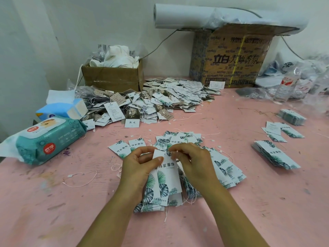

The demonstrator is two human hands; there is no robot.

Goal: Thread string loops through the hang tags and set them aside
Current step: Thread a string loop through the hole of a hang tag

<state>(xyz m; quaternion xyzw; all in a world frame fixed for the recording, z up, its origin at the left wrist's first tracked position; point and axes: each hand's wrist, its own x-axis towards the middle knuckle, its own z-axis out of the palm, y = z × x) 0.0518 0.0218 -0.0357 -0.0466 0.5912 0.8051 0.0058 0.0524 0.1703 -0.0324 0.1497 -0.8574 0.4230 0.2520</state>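
My left hand (138, 168) grips a small stack of white hang tags (166, 177) printed with green leaves, thumb on top near the upper edge. My right hand (192, 162) pinches something thin at the tags' top corner, apparently a string; the string itself is hard to make out there. Below and to the right of my hands lies a spread pile of the same leaf tags with strings (226, 168). Loose white string loops (80, 179) lie on the pink table (53, 211) to the left.
A large heap of strung tags (160, 100) covers the back. Neat tag stacks (276, 155) sit at right. A wet-wipes pack (48, 139) and tissue pack (62, 108) lie at left. Cardboard boxes (231, 56) and a plastic bottle (286, 86) stand behind.
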